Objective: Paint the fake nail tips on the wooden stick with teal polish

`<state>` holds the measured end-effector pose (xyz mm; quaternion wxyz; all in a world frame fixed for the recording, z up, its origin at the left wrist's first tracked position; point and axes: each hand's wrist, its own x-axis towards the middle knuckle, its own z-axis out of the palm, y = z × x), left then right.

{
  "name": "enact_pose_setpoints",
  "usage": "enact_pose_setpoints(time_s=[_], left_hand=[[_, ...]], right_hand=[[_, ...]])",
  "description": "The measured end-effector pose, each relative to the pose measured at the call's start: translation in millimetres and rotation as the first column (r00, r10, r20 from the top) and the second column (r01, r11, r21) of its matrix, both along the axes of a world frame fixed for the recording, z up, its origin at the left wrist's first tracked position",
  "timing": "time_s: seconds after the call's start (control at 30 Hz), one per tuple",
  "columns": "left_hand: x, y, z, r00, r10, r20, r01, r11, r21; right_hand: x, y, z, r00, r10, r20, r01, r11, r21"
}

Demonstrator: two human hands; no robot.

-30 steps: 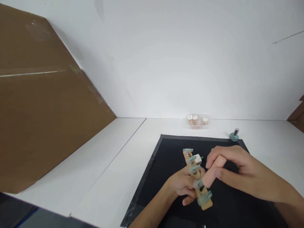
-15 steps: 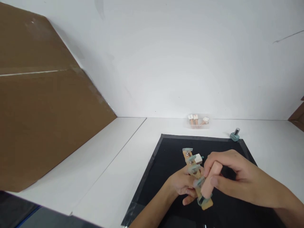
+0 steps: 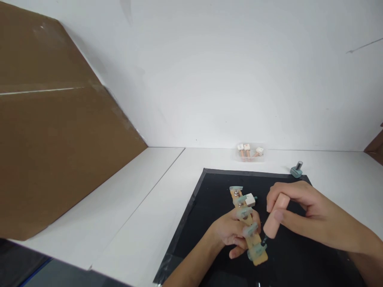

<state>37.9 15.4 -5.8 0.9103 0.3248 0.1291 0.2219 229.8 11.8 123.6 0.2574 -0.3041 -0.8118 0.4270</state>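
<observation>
My left hand (image 3: 229, 235) grips a tan wooden strip (image 3: 245, 223) from below, over a black mat (image 3: 209, 207). Several pale green clips and small metal studs sit along the strip, and a white block (image 3: 249, 199) is fixed near its far end. My right hand (image 3: 299, 211) is closed round a peach-coloured handle (image 3: 275, 217), a small tool whose dark tip points down at the near end of the strip.
A small clear tray (image 3: 249, 155) with white-headed pegs stands at the back of the white table. A green block with a metal stud (image 3: 296, 170) sits off the mat's far right corner. A brown cardboard panel (image 3: 44, 139) leans at the left.
My right hand has pulled the peach handle a little to the right and tilted it upright, so its dark tip now shows at the strip's near end. The left hand stays put.
</observation>
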Motion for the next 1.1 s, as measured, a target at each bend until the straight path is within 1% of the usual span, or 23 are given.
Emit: enact_pose_setpoints(time_s=[0.1,0.23,0.37,0.43,0.57,0.7,0.83,0.97,1.1], left_hand=[[-2.0,-2.6,-1.1,1.000,0.014,0.014,-0.014,1.000,-0.009],[-3.8,-3.3,-3.2,0.999,0.032,-0.026,-0.031,0.999,0.017],[-1.3,1.9,-3.2,0.998,0.002,-0.062,0.000,0.999,0.033],[1.4,4.2,-0.1,0.997,0.010,-0.080,-0.008,1.000,0.030],[5.0,5.3,6.8,0.995,0.019,-0.097,-0.015,0.999,0.038],[3.3,4.7,4.0,0.996,0.005,-0.084,-0.001,0.999,0.047],[0.1,3.2,-1.2,0.998,-0.023,-0.059,0.025,0.999,0.041],[-2.6,0.7,-2.5,0.999,0.008,-0.042,-0.007,1.000,0.026],[-3.1,2.3,-5.1,0.997,0.000,-0.078,0.002,1.000,0.030]], right_hand=[[1.4,-0.4,-1.4,0.999,-0.031,0.017,0.030,0.999,0.024],[1.6,-1.4,-1.9,0.998,-0.061,0.014,0.061,0.998,0.030],[-0.8,-1.4,-1.0,0.999,0.018,-0.037,-0.018,1.000,0.013],[-2.0,-1.0,-0.3,0.997,0.056,-0.049,-0.056,0.998,-0.008],[-3.4,-0.2,0.9,0.994,0.088,-0.060,-0.090,0.995,-0.033],[-2.9,0.4,0.5,0.997,0.068,-0.032,-0.069,0.997,-0.031],[-1.4,0.3,-0.4,1.000,0.023,0.001,-0.023,1.000,0.018],[-0.1,-0.5,-0.9,1.000,-0.022,-0.001,0.022,0.999,0.049],[0.2,0.1,-0.2,1.000,-0.005,-0.004,0.005,0.998,0.067]])
